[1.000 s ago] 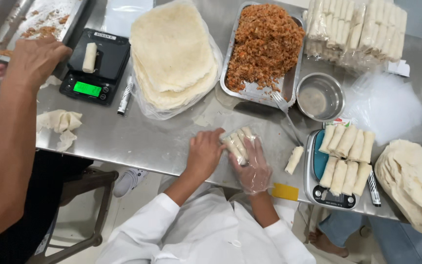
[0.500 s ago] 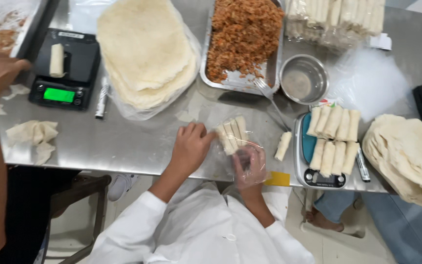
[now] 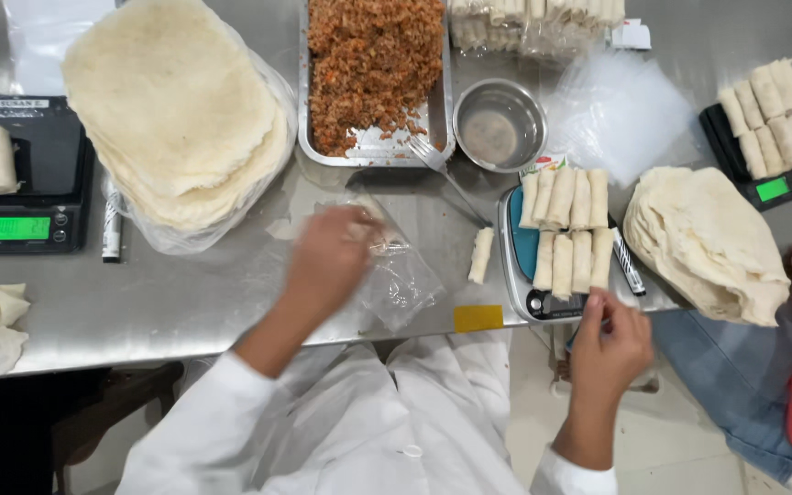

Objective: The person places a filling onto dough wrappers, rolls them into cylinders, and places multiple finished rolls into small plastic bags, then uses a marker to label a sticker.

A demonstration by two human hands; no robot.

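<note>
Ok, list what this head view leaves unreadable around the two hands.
- Left hand: motion-blurred, so its grip on the clear plastic bag is unclear, as is the bag's content.
- Right hand: fingertips meet the rolled pastries on the blue scale; whether one is pinched cannot be told.
- Packed rolls at top: cut by the frame edge.

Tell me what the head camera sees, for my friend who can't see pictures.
A person's left hand rests on a clear plastic bag on a steel table, while the right hand reaches for rolled spring rolls on a scale. Wrappers and filling tray sit behind.
</note>
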